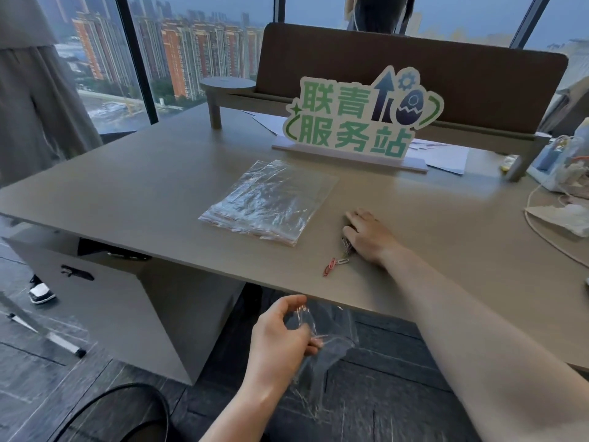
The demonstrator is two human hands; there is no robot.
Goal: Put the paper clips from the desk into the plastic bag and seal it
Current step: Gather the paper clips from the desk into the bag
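Note:
My left hand [280, 339] holds a clear plastic bag [322, 349] just below the desk's front edge, pinching its top between thumb and fingers. My right hand [369, 236] lies palm down on the desk [143, 193], fingers spread over several paper clips. A few coloured paper clips [334, 263], red, pink and white among them, stick out from under the hand toward the desk's edge. What lies beneath the palm is hidden.
A stack of clear plastic bags [271, 202] lies mid-desk, left of my right hand. Behind it stands a green-lettered sign [353, 122] before a brown divider [414, 71]. Cables and clutter [561, 173] fill the right side. A person's legs [38, 129] stand at far left.

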